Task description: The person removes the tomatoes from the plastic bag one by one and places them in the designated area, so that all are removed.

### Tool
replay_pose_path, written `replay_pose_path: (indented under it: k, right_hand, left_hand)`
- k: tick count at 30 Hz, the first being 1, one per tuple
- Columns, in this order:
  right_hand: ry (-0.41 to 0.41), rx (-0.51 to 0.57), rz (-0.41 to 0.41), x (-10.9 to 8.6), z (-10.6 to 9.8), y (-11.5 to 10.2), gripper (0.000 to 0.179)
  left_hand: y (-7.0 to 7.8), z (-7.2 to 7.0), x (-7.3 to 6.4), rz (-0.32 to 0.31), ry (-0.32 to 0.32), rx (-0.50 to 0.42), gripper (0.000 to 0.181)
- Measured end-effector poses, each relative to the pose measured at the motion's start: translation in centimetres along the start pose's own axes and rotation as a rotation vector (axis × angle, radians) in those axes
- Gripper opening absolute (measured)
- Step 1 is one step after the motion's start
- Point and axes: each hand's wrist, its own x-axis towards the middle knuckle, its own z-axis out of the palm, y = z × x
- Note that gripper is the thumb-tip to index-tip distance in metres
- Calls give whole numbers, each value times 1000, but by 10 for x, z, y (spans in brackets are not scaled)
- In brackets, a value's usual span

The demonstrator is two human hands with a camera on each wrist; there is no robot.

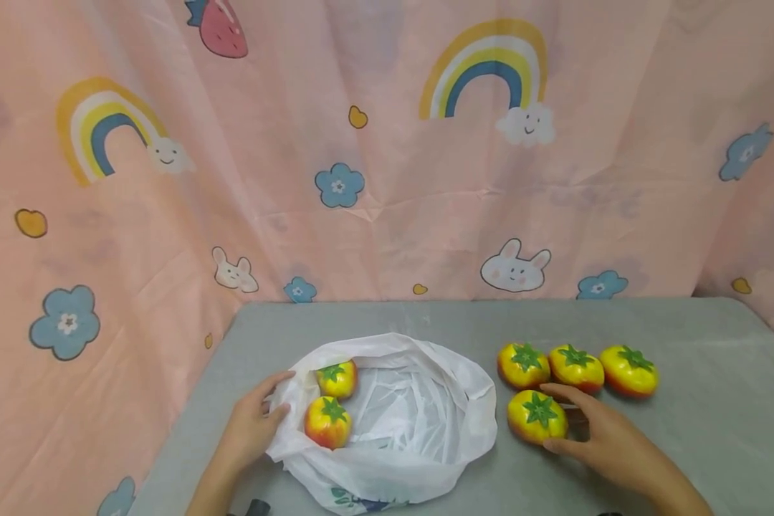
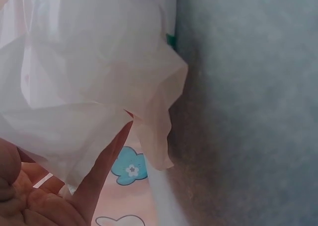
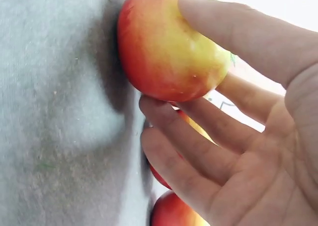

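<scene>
A white plastic bag (image 1: 477,423) stands on the table with its mouth spread wide. Two yellow-red persimmons with green leafy tops, a rear one (image 1: 337,380) and a front one (image 1: 327,423), lie inside at its left. My left hand (image 1: 251,419) holds the bag's left rim; in the left wrist view, white film (image 2: 89,72) hides part of its fingers. My right hand (image 1: 609,437) holds another persimmon (image 1: 537,417) from the right, thumb on the near side. In the right wrist view, the thumb lies on this persimmon (image 3: 169,47) and fingertips touch its underside.
Three more persimmons stand in a row just behind my right hand: a left one (image 1: 523,365), a middle one (image 1: 577,368) and a right one (image 1: 628,371). The grey table (image 1: 451,319) ends at a pink patterned curtain (image 1: 387,236). A small dark object (image 1: 258,508) shows at the bottom edge.
</scene>
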Motion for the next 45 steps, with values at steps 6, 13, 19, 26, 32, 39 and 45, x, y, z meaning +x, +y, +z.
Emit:
replay_pose_path:
  k: [6,13,19,26,32,39,45]
  right_hand:
    - [33,-5,-17,0,-1,1,84]
    - [47,2,-32,0,2,3,82]
    - [55,8,-59,0,3,3,82]
    - [43,16,-34,0,3,5,84]
    - [61,22,-73,-1,5,4,78]
    - [63,18,-56,-2,7,5,78]
    - [77,8,-78,-3,6,6,78]
  left_hand:
    - [0,0,0,3,-1,-4,56]
    - [1,0,-2,1,-6,-5,55]
    - [-1,1,-3,0,-7,-11,55]
    - [-2,2,-2,5,-14,-18,56]
    - [-2,1,-4,0,-10,-25,57]
    - [1,2,-5,-7,-9,-14,58]
    - [1,2,-4,-1,-11,-23,58]
